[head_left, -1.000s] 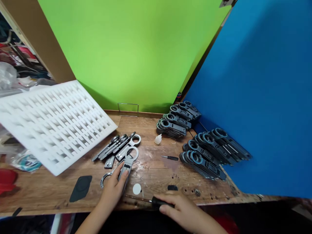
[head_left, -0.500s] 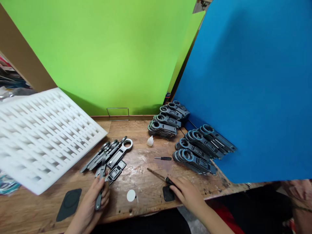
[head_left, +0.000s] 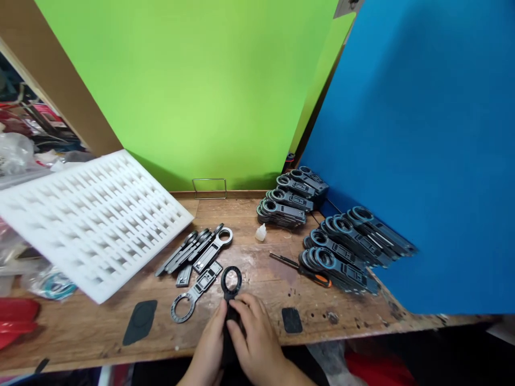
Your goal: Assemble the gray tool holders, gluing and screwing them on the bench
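Low at the bench's front edge, both hands hold one dark, flat part with a ring-shaped head (head_left: 231, 281). My left hand (head_left: 210, 343) is closed around its left side. From the right, my right hand (head_left: 257, 336) grips the same part, its thumb and fingers over the shank. The ring points away from me; the lower end is mostly hidden. Just left lies a loose grey ring-headed part (head_left: 196, 295). Behind it is a small pile of similar parts (head_left: 193, 252). A tool with a black and orange handle (head_left: 319, 279) rests to the right.
Stacked ring-headed parts (head_left: 289, 201) stand at the back right, with more stacks (head_left: 341, 246) beside the blue panel (head_left: 422, 161). A white slotted tray (head_left: 100, 220) leans at left. Also on the bench are a small white bottle (head_left: 260, 232) and dark pads (head_left: 140, 321) (head_left: 292, 320).
My right hand has let go of the tool, which now lies by the right stacks, and has joined my left on the part. The part has moved right, ring now facing up. The view shifted left.
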Tool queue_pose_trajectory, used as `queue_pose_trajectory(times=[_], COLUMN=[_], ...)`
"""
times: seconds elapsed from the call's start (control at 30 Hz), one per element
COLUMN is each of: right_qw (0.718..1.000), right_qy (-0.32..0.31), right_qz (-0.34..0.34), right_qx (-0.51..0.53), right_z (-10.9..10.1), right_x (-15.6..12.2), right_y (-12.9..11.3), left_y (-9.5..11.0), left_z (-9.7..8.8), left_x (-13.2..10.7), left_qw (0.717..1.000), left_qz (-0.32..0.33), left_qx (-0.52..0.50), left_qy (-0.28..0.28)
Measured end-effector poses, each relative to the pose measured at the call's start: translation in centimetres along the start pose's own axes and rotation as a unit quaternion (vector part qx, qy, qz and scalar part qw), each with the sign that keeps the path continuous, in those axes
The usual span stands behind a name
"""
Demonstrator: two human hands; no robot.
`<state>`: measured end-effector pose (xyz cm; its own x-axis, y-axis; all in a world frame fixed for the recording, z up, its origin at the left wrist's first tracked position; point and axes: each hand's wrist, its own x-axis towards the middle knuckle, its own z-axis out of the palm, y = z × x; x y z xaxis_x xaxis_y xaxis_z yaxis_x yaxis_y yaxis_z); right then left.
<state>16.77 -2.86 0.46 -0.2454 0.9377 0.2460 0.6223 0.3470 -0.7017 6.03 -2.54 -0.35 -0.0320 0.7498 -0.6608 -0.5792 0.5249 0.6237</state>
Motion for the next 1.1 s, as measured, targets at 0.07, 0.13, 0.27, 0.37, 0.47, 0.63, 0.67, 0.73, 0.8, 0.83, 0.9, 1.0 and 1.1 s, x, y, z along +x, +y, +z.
queue_pose_trajectory(times=[0.07,0.13,0.27,0.37,0.47,0.63,0.67,0.73,0.8,0.83,0.9,1.0,1.1], right_qw=[0.999,0.996,0.989,0.986,0.996,0.997,0.998,0.998,0.985,0.970,0.937,0.913,0.912], right_qy=[-0.014,-0.032,-0.046,0.000,0.029,-0.029,-0.030,-0.056,-0.131,-0.171,-0.223,-0.241,-0.245], right_qz=[0.024,0.027,-0.117,-0.162,-0.085,-0.031,-0.024,-0.031,-0.089,-0.129,-0.195,-0.230,-0.211], right_qx=[0.042,0.073,0.073,0.038,0.004,0.057,0.057,0.015,-0.070,-0.114,-0.184,-0.234,-0.251], right_z=[-0.5,-1.1,-1.9,-1.9,-1.7,-0.7,-0.2,1.1,2.8,3.6,4.8,5.1,3.8], right_x=[0.2,-0.1,-1.1,-1.2,-0.7,1.6,2.5,4.7,7.1,8.1,9.6,10.3,9.9], right_y=[-0.1,-0.1,-0.1,0.1,0.3,0.6,0.8,1.2,1.6,1.7,1.6,1.5,1.7], left_y=[0.5,1.2,2.7,2.9,2.4,2.1,2.2,2.8,4.0,4.8,6.4,8.6,9.9], left_z=[-0.4,-0.9,-1.6,-1.7,-1.9,-5.5,-6.8,-9.7,-12.5,-13.7,-15.5,-16.5,-16.3], left_x=[0.1,0.4,1.1,0.6,-0.3,-1.4,-1.6,-2.2,-2.8,-3.1,-3.4,-3.0,-1.5], left_qw=[1.000,0.999,0.998,0.994,0.969,0.942,0.944,0.952,0.955,0.951,0.925,0.879,0.863], left_qz=[-0.010,-0.024,-0.003,0.032,0.052,0.088,0.075,0.051,0.056,0.074,0.132,0.198,0.213], left_qx=[-0.019,-0.034,-0.003,0.096,0.180,0.197,0.199,0.208,0.235,0.259,0.338,0.428,0.455], left_qy=[-0.016,0.002,0.066,-0.040,-0.161,-0.257,-0.253,-0.217,-0.171,-0.152,-0.114,-0.071,-0.059])
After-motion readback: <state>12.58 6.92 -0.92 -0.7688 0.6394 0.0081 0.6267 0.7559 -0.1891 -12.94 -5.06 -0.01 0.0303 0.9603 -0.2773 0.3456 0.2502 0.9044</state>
